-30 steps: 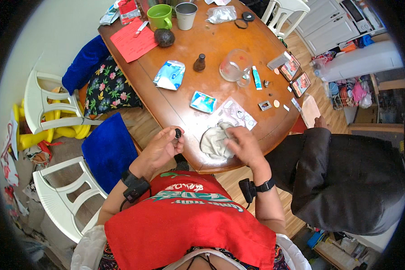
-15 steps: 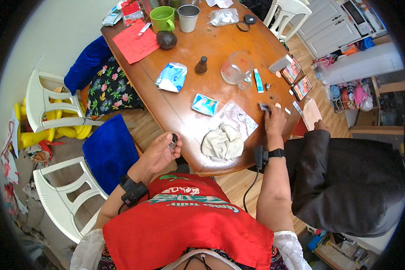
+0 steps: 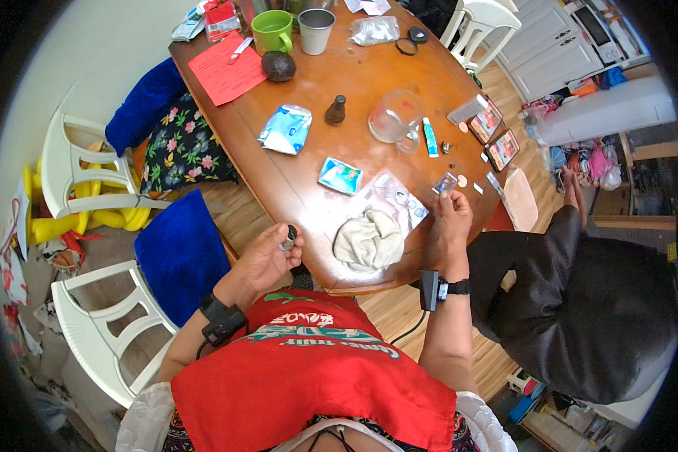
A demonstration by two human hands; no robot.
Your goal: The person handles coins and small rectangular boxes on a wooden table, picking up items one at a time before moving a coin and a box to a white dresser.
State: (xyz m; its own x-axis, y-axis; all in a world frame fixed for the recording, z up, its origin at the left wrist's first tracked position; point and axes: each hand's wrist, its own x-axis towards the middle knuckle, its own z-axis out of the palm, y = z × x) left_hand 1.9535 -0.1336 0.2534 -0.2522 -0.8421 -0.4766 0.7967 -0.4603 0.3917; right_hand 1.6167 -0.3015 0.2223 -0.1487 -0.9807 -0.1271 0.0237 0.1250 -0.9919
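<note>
Dark-topped silvery object (image 3: 288, 237) gripped in left hand (image 3: 267, 255), flat, shiny rectangle (image 3: 445, 182) pinched by right hand (image 3: 455, 215)

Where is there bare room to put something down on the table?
The biggest bare patch lies between the plastic bag, dark oval thing, brown bottle-shaped thing and glass mug. A smaller one lies between the small blue packet and the left hand. It's crowded on the right, around the blue tube and right hand.
</note>
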